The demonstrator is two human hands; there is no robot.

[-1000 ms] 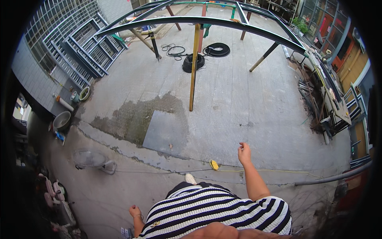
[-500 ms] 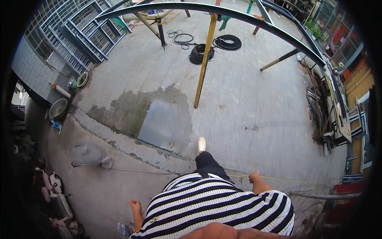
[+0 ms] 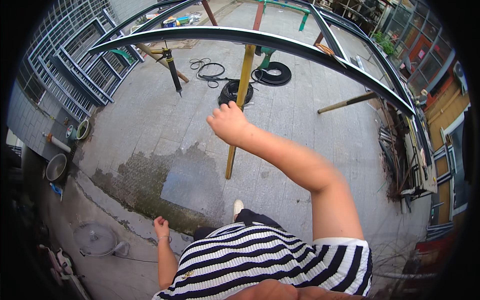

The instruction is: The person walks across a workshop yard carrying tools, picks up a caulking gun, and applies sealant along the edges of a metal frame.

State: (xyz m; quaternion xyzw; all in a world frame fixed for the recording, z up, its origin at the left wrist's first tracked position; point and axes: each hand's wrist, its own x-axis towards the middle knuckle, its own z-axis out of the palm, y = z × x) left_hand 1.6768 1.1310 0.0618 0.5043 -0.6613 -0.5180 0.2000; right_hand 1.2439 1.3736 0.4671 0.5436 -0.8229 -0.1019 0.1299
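My right hand point(image 3: 229, 123) is raised in front of me, its forearm reaching across from the right. Its fingers are curled in, and no object shows in them. In the picture it overlaps the yellow wooden leg point(image 3: 246, 75) that slants below a long dark metal beam point(image 3: 210, 34); no contact can be made out. Low on the left hangs my left hand point(image 3: 161, 228), fingers loosely bent and a little apart, with nothing in them. Nearest to it is the edge of a wet patch of floor point(image 3: 132, 182).
Beyond the leg lie a coil of black hose point(image 3: 231, 91) and a flat black coil point(image 3: 275, 74). White-barred metal frames point(image 3: 75, 75) lean at the left wall. A round fan point(image 3: 95, 239) stands at lower left. Scrap metal point(image 3: 395, 150) lines the right side.
My right hand has swung up and forward from beside my body. The left hand has shifted slightly forward. The beam and its yellow leg now appear lower in view.
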